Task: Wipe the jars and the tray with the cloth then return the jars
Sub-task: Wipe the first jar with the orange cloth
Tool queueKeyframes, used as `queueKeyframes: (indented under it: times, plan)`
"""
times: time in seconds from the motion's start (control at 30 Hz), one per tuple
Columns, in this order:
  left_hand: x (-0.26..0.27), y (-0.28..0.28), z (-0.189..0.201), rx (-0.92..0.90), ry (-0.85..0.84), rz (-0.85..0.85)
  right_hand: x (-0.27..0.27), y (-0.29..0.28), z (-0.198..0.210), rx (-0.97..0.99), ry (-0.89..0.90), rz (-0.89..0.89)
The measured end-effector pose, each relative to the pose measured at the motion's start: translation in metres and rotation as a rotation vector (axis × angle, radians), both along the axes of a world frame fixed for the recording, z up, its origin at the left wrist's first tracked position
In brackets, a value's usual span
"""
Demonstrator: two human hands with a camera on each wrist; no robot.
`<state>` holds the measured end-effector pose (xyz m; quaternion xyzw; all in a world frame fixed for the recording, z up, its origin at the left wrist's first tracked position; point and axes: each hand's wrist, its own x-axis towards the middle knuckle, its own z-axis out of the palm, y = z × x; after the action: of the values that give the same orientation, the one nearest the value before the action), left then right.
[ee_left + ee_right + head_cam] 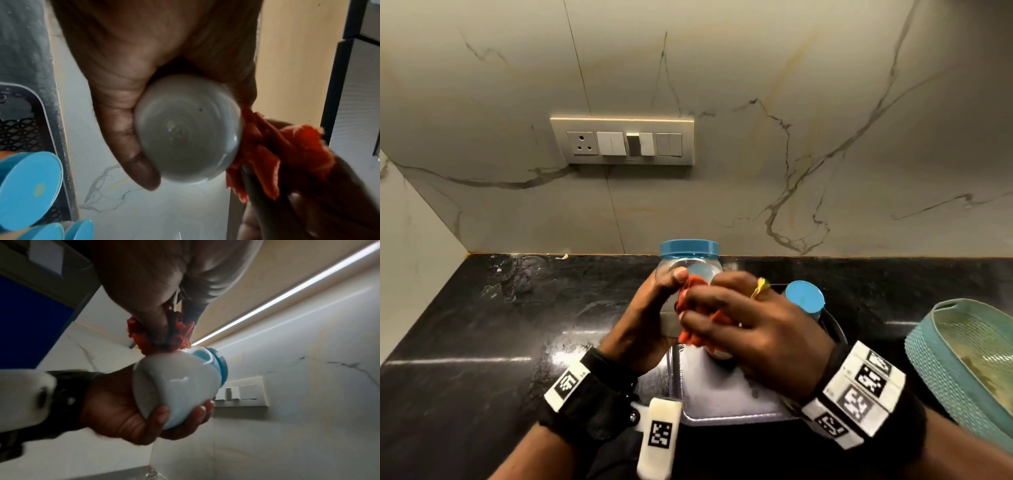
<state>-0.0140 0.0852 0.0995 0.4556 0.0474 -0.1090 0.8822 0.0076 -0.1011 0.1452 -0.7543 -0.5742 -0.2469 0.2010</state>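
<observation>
My left hand [650, 308] grips a clear jar with a blue lid [689, 251], tilted away from me above the counter; its round base [187, 138] fills the left wrist view, and its side [176, 384] shows in the right wrist view. My right hand [736, 322] bunches an orange-red cloth [693, 313] [273, 151] [179, 335] and presses it against the jar's side. Another blue-lidded jar [804, 296] stands on the grey tray [722, 401] beneath my hands. Several blue lids [28, 188] lie at the lower left of the left wrist view.
A teal woven basket [935, 363] sits on the black counter [482, 325] at the right. A switch panel [622, 140] is on the marble wall behind. A dark mesh rack [18, 126] shows at the left of the left wrist view.
</observation>
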Motion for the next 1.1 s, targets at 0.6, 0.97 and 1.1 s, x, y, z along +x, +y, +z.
queueKeyframes:
  times: [0.6, 0.97, 1.1]
  plan:
    - [0.002, -0.006, 0.006, -0.158, -0.080, 0.024, 0.028, -0.002, 0.004, 0.486, 0.449, -0.211]
    - [0.009, -0.013, 0.003, -0.005, -0.035, 0.080, -0.001, 0.004, -0.010, 0.208, 0.188, -0.141]
    - [0.006, -0.015, -0.001, 0.045, -0.067, 0.054, 0.023, -0.006, -0.008, 0.282, 0.313, -0.167]
